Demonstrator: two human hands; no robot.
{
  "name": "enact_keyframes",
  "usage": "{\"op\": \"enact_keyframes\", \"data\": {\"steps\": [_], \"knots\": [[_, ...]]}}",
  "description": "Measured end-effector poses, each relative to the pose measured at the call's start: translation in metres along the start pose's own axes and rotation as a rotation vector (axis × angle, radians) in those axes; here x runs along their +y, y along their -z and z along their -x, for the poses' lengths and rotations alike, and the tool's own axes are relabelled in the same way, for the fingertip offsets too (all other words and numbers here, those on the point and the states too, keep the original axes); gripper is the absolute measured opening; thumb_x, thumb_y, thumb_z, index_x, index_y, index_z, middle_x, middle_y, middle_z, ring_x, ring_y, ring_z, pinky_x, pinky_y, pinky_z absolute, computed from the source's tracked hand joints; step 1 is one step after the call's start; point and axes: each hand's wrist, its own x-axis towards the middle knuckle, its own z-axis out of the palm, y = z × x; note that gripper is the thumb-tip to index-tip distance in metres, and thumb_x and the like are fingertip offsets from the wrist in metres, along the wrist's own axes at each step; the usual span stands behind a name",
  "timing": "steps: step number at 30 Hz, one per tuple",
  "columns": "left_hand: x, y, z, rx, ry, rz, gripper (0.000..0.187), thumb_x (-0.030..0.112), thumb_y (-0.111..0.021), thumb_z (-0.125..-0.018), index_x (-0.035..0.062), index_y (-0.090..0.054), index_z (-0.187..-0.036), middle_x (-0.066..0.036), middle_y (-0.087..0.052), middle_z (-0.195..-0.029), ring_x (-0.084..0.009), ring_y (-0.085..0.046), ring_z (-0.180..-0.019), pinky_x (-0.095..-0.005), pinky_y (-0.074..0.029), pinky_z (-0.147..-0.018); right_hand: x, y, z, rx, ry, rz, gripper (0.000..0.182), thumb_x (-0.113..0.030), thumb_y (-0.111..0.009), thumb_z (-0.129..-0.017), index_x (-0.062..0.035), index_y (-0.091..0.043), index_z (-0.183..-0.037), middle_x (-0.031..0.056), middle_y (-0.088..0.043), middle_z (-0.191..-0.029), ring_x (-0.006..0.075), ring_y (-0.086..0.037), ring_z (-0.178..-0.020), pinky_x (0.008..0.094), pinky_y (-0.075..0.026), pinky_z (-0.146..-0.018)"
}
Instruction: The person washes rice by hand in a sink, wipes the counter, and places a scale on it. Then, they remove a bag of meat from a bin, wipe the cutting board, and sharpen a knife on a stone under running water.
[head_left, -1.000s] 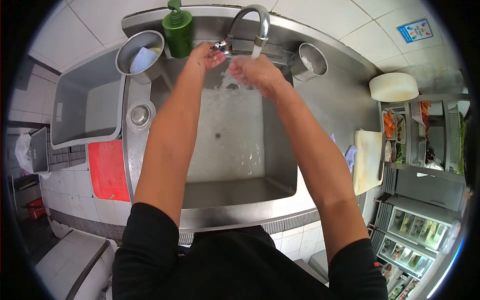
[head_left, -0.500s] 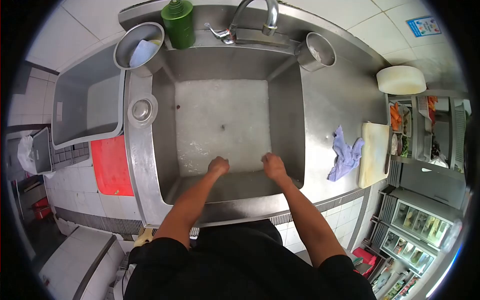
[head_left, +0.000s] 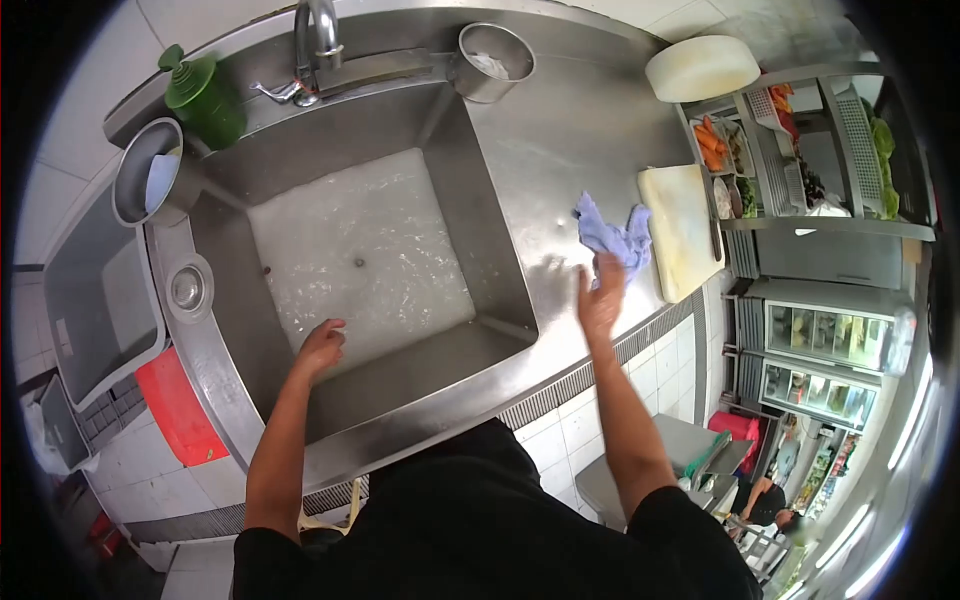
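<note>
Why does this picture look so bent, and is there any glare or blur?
In the head view, the back edge of the counter curves, probably from a very wide lens, and the corners go black; in that same view, glare whitens the counter's front near the right hand, which looks slightly blurred, and strip lights shine at lower right.

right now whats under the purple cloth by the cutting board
The steel counter shows around the purple cloth; anything beneath its folds, or behind the right hand, is hidden.
</note>
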Motion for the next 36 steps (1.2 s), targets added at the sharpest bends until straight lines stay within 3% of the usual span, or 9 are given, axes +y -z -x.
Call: {"op": "enact_keyframes", "data": {"steps": [2,6,10,12,19,24,28,32,36], "knots": [[-0.001,0.004,0.020,0.047,-0.038,0.066,0.041,0.017,-0.055,-0.089,0.0092,-0.054,-0.130,-0.003,-0.060,-0.096,-0.0132,-0.057,-0.073,-0.0284,-0.049,-0.065,0.039,0.008,-0.022,-0.047,-0.304,0.293,0.069,-0.050,-0.057,-0.092,-0.0017,-0.045,-0.139,0.0337,-0.036,-0.145,0.0485,-0.039,-0.131,0.0527,-0.031,-0.110],[0.011,-0.008,0.062,0.122,-0.057,0.251,0.037,0.021,-0.057,-0.091,0.0097,-0.057,-0.126,-0.002,-0.061,-0.098,-0.0120,-0.057,-0.078,-0.0274,-0.049,-0.067,0.061,-0.070,-0.077,-0.147,-0.544,0.399,0.074,-0.059,-0.046,-0.092,-0.0066,-0.042,-0.143,0.0288,-0.032,-0.150,0.0450,-0.033,-0.136,0.0553,-0.025,-0.110],[0.043,-0.039,0.063,0.092,-0.029,0.270,0.036,0.025,-0.058,-0.092,0.0103,-0.059,-0.125,-0.001,-0.060,-0.100,-0.0115,-0.057,-0.080,-0.0277,-0.049,-0.070,0.007,-0.176,-0.150,-0.212,0.079,0.392,0.063,-0.053,-0.043,-0.095,-0.0130,-0.043,-0.144,0.0216,-0.039,-0.149,0.0430,-0.033,-0.137,0.0550,-0.023,-0.114],[0.077,-0.059,0.055,0.048,-0.131,0.176,0.035,0.024,-0.057,-0.092,0.0091,-0.059,-0.124,-0.001,-0.059,-0.099,-0.0121,-0.057,-0.081,-0.0276,-0.049,-0.072,-0.072,-0.147,-0.137,-0.182,0.147,0.169,0.061,-0.052,-0.046,-0.095,-0.0128,-0.045,-0.142,0.0196,-0.040,-0.148,0.0428,-0.033,-0.137,0.0543,-0.024,-0.114],[0.114,-0.094,0.033,-0.037,-0.247,0.140,0.031,0.022,-0.056,-0.095,0.0100,-0.059,-0.123,-0.002,-0.058,-0.097,-0.0126,-0.057,-0.082,-0.0274,-0.048,-0.072,-0.027,-0.026,0.001,-0.355,0.265,0.016,0.070,-0.035,-0.069,-0.082,-0.0117,-0.044,-0.143,0.0220,-0.035,-0.150,0.0472,-0.030,-0.136,0.0556,-0.025,-0.111],[0.099,-0.160,0.057,0.289,-0.684,0.007,0.031,0.008,-0.060,-0.088,0.0099,-0.060,-0.119,-0.013,-0.062,-0.114,-0.0233,-0.063,-0.098,-0.0354,-0.052,-0.083,-0.004,0.034,0.080,-0.588,0.182,-0.020,0.078,-0.043,-0.072,-0.079,-0.0123,-0.044,-0.145,0.0233,-0.024,-0.156,0.0492,-0.018,-0.142,0.0601,-0.015,-0.114],[0.161,-0.269,0.080,0.402,-1.176,-0.568,0.048,0.027,-0.071,-0.081,0.0115,-0.059,-0.125,-0.017,-0.042,-0.145,-0.0420,-0.040,-0.132,-0.0546,-0.031,-0.110,0.016,0.061,0.095,-0.505,-0.074,-0.518,0.061,-0.033,-0.068,-0.088,-0.0031,-0.049,-0.138,0.0189,-0.032,-0.154,0.0377,-0.032,-0.141,0.0451,-0.030,-0.112],[0.192,-0.365,0.062,0.386,-1.125,-0.777,0.051,0.039,-0.067,-0.083,0.0117,-0.059,-0.126,-0.015,-0.033,-0.153,-0.0411,-0.030,-0.139,-0.0564,-0.020,-0.115,0.056,0.092,0.111,-0.141,-0.415,-0.603,0.035,-0.017,-0.054,-0.098,0.0013,-0.053,-0.129,0.0151,-0.050,-0.136,0.0225,-0.056,-0.109,0.0330,-0.047,-0.093],[0.173,-0.424,0.045,0.406,-1.174,-1.007,0.043,0.029,-0.057,-0.089,0.0090,-0.060,-0.127,-0.014,-0.034,-0.154,-0.0367,-0.025,-0.144,-0.0538,-0.008,-0.118,0.122,0.120,0.162,-0.321,-0.667,-0.627,0.033,-0.016,-0.053,-0.098,0.0002,-0.055,-0.127,0.0114,-0.059,-0.117,0.0181,-0.059,-0.097,0.0316,-0.049,-0.083]]}}
